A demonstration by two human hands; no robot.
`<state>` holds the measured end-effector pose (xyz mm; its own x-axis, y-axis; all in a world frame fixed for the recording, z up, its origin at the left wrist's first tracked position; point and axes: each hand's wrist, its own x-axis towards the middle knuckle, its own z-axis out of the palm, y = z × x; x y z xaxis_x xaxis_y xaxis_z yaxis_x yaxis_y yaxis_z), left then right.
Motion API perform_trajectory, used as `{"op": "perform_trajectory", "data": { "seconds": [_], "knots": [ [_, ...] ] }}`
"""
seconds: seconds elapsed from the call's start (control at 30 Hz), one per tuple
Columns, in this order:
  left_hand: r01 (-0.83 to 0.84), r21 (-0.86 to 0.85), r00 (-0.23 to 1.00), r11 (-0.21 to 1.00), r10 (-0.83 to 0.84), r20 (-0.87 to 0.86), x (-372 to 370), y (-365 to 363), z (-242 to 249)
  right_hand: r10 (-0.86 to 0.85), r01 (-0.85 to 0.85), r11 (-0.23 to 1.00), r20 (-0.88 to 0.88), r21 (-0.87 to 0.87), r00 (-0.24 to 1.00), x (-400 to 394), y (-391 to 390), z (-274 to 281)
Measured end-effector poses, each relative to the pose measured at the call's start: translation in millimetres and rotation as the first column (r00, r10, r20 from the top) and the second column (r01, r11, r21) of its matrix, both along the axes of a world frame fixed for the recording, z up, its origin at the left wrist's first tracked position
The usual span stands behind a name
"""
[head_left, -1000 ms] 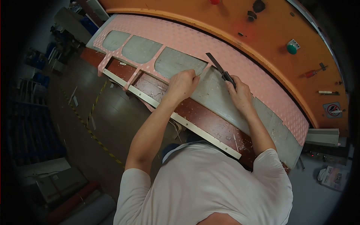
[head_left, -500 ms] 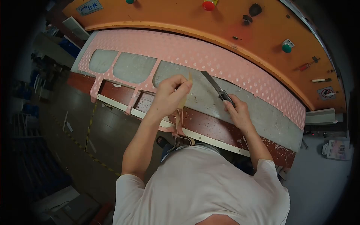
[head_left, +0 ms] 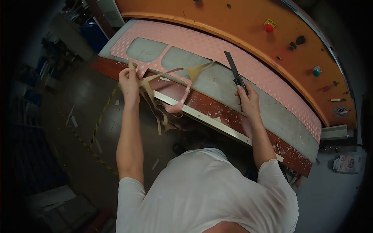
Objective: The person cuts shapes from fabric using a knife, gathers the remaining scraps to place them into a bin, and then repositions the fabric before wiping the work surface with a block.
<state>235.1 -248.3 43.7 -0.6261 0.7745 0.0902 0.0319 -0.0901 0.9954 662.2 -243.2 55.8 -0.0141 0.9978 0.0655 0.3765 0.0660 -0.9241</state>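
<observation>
While my left hand [head_left: 130, 82] pinches tan strips [head_left: 193, 73] at ten o'clock, my right hand [head_left: 250, 101] grasps the knife [head_left: 232, 65] at two.

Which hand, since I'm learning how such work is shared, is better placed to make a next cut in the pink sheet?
Probably the right hand: it holds the knife, the blade pointing toward the pink sheet, while the left hand is occupied, gripping a tan strip.

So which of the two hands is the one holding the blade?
The right hand, gripping a knife whose long blade points away from the body. The left hand has hold of tan strips instead.
</observation>
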Motion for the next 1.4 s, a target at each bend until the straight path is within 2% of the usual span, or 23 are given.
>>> {"op": "perform_trajectory", "data": {
  "seconds": [0.03,0.07,0.1,0.13,0.17,0.23,0.3,0.4,0.5,0.63,0.9,1.03,1.13,1.17,1.2,1.23,1.27,1.33,1.4],
  "knots": [
    [-0.190,0.013,0.918,0.982,0.182,-0.353,5.7,5.7,0.9,-0.029,0.029,1.000,-0.037,0.002,0.999,-8.8,0.9,0.9],
    [-0.356,0.088,0.688,0.930,0.325,-0.649,20.4,13.8,-3.1,-0.045,0.045,0.999,-0.042,0.001,0.998,-15.5,-0.7,2.0],
    [-0.234,0.154,0.747,0.960,0.279,-0.603,37.7,15.0,5.8,-0.062,0.062,0.998,-0.043,-0.005,0.997,-20.3,-4.7,2.6],
    [-0.087,0.172,0.720,0.981,0.181,-0.670,59.5,19.6,11.9,-0.079,0.079,0.997,-0.042,-0.016,0.996,-22.5,-9.2,2.1],
    [0.061,0.176,0.676,0.983,0.089,-0.732,82.8,23.2,13.2,-0.083,0.083,0.996,-0.009,-0.040,0.997,-23.2,-12.2,0.1],
    [0.277,0.052,0.532,0.960,-0.108,-0.840,124.9,28.8,9.7,-0.077,0.080,0.994,0.049,-0.071,0.996,-25.8,-7.6,-4.7],
    [0.315,-0.199,0.473,0.928,-0.335,-0.815,153.3,35.0,4.5,-0.076,0.081,0.997,0.179,-0.017,0.981,-27.3,1.2,-9.3],
    [0.337,-0.362,0.319,0.869,-0.467,-0.825,163.2,50.4,-4.8,-0.075,0.055,0.996,0.349,0.065,0.934,-28.4,16.9,-10.4],
    [0.475,-0.256,0.360,0.842,-0.451,-0.816,153.4,65.4,-6.2,-0.081,0.054,0.996,0.431,0.074,0.899,-34.6,32.4,-14.0],
    [0.542,-0.355,0.454,0.762,-0.621,-0.639,144.0,73.4,16.4,-0.057,0.041,0.998,0.458,0.044,0.887,-39.0,54.6,-7.8],
    [0.634,-0.372,0.539,0.678,-0.732,-0.417,141.4,79.2,25.2,-0.045,0.038,0.999,0.334,0.027,0.942,-49.1,69.6,-9.6],
    [0.706,-0.271,0.561,0.655,-0.750,-0.350,138.0,79.2,30.2,-0.018,0.047,0.995,0.301,-0.093,0.954,-51.3,62.4,-1.4],
    [0.769,-0.126,0.593,0.627,-0.773,-0.226,109.0,64.6,42.6,0.028,-0.021,0.999,0.224,-0.034,0.974,-33.2,31.7,-20.7],
    [0.764,-0.060,0.625,0.642,-0.760,-0.175,89.0,56.4,42.9,-0.061,0.066,0.997,0.120,-0.039,0.991,-31.8,20.0,-20.9],
    [0.750,0.002,0.657,0.662,-0.744,-0.124,67.0,49.8,42.6,-0.145,0.146,0.988,0.014,-0.053,0.989,-35.6,10.2,-14.3],
    [0.670,0.063,0.739,0.740,-0.673,0.029,44.3,44.3,42.1,-0.233,0.226,0.971,-0.095,-0.077,0.968,-41.8,2.6,-7.9],
    [0.575,0.109,0.791,0.811,-0.585,0.181,20.2,41.6,42.5,-0.256,0.253,0.967,-0.139,-0.039,0.957,-49.7,1.3,-0.2],
    [0.350,0.265,0.843,0.898,-0.426,0.329,-30.7,48.5,43.4,-0.285,0.290,0.957,-0.215,-0.012,0.934,-68.1,2.6,3.2],
    [0.171,0.203,0.942,0.964,-0.220,0.254,-93.7,64.9,33.4,-0.258,0.260,0.965,-0.243,-0.026,0.935,-100.6,7.5,-0.1]
  ]
}}
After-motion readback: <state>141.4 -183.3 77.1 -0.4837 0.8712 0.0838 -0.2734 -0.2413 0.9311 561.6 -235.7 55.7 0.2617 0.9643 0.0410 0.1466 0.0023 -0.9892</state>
